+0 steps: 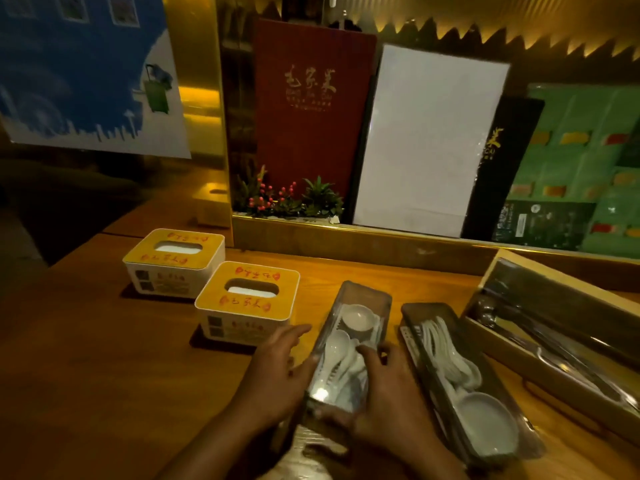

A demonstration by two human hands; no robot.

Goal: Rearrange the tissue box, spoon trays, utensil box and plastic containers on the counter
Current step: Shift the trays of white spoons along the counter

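A clear spoon tray [360,299] with white spoons and a small dish lies in the middle of the wooden counter [86,358]. My left hand [280,372] grips its left side and my right hand [388,393] grips its right side near the front end. A second spoon tray [460,382] with white spoons and a round dish lies just to the right. Further right stands the long wooden utensil box [554,327] with a clear lid. Two tissue boxes sit to the left: the near tissue box [247,299] and the far tissue box [173,259].
A raised gold-edged ledge [346,237] runs behind the counter, holding a small plant [287,199], a red menu [311,98], a white board [426,140] and green packaging [581,168]. The counter's left edge drops off near the far tissue box.
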